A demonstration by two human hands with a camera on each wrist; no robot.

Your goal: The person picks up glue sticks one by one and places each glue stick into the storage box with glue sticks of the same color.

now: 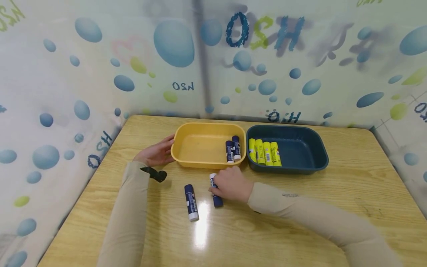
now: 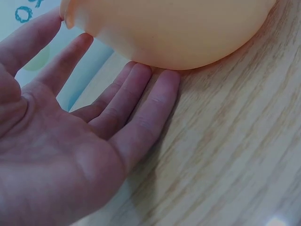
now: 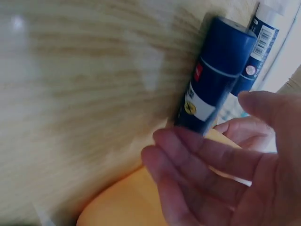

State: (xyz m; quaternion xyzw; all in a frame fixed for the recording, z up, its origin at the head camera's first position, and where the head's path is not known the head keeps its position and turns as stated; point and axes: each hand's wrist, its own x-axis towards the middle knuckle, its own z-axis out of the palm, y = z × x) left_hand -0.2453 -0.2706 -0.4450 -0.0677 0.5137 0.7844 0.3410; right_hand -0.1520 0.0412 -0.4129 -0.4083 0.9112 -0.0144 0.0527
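Observation:
My left hand (image 1: 156, 152) rests its fingertips against the left side of the yellow bin (image 1: 197, 164), fingers fairly straight. In the left wrist view, the fingers (image 2: 146, 113) touch the bin's wall low down. Over a navy glue stick (image 1: 217, 201) on the table is my right hand (image 1: 231, 184). The right wrist view shows loosely bent fingers at one end of that glue stick (image 3: 214, 70), the thumb apart from it. A second navy glue stick (image 1: 191, 202) lies to the left, white end toward me. Two navy glue sticks (image 1: 236, 146) lie inside the yellow bin.
A dark blue bin (image 1: 305, 170) stands against the yellow bin's right side, with several yellow glue sticks (image 1: 267, 153) at its left end. Behind the wooden table (image 1: 353, 185) hangs a patterned curtain (image 1: 223, 66).

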